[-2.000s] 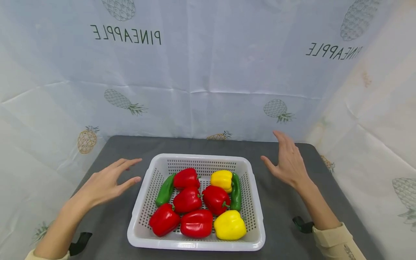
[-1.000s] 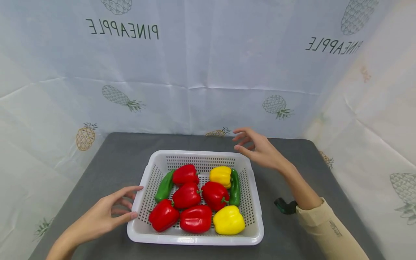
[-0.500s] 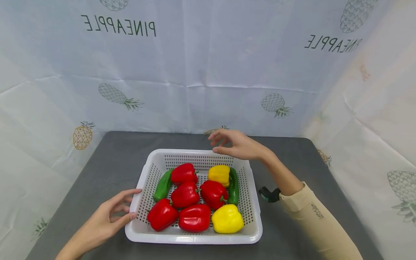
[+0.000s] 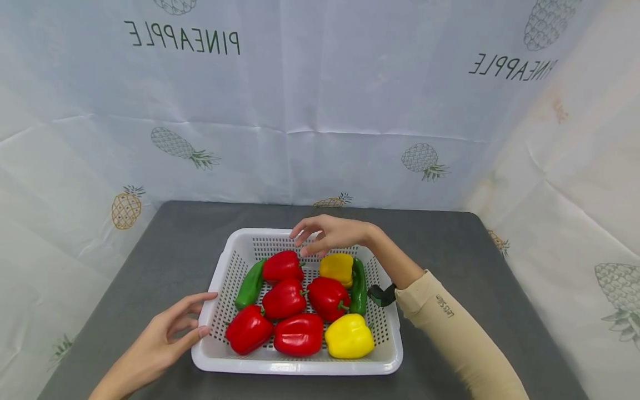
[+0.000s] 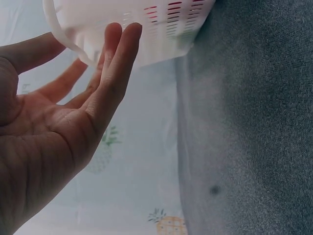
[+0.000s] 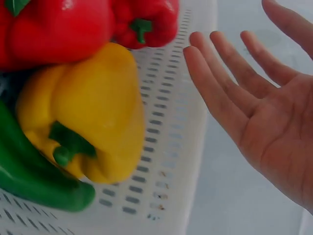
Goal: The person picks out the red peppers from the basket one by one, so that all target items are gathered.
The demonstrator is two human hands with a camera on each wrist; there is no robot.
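Observation:
A white perforated plastic basket holds several red bell peppers, two yellow bell peppers and two long green peppers. My left hand is at the basket's left rim, thumb and fingertips right at the edge. From the left wrist view, its extended fingers lie along the outer wall. Above the far part of the basket is my right hand, fingers loosely bent with nothing in them. Its fingertips are close to the rearmost red pepper and the rear yellow pepper.
The basket stands on a dark grey table. Behind and on both sides hangs a pale curtain printed with pineapples. A black wrist device is strapped at the right wrist, beside a beige sleeve.
My right hand has swept left from the table's right side to over the basket's back. My left hand came down and toward me to the left rim. The peppers keep their places.

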